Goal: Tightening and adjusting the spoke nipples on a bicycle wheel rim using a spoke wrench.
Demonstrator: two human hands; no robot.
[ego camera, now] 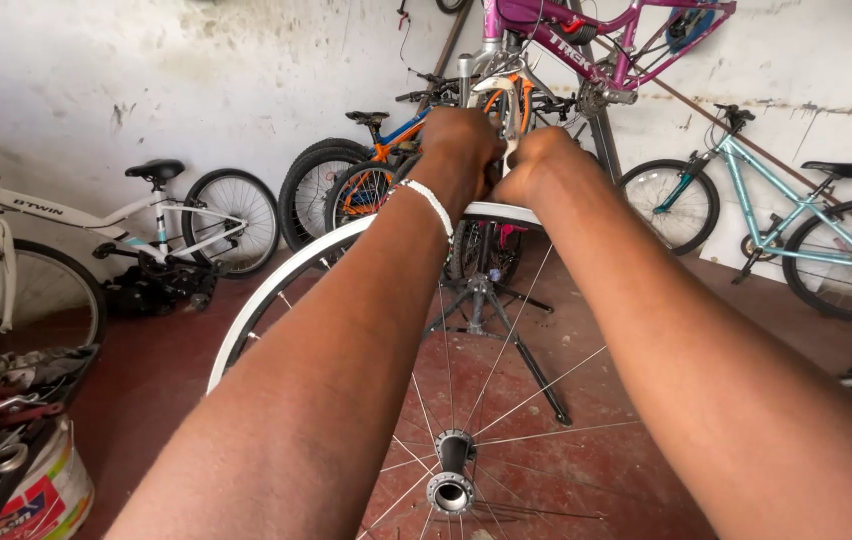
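Observation:
Both my arms reach forward over a bare white bicycle rim (276, 285) with thin spokes and a metal hub (451, 470). My left hand (458, 150), with a white bead bracelet at the wrist, is closed around the brake parts (506, 95) at the silver fork of a magenta bicycle (596, 35) held on a repair stand (491, 300). My right hand (536, 165) is closed just beside it, at the top of the rim, fingers pinched on the same brake area. What the fingers grip exactly is hidden.
A white bicycle (96, 215) leans on the left wall, orange and blue bicycles (376, 165) behind, a teal bicycle (786, 215) at right. A tray of tools on a bucket (16, 450) stands at lower left. The floor is red concrete.

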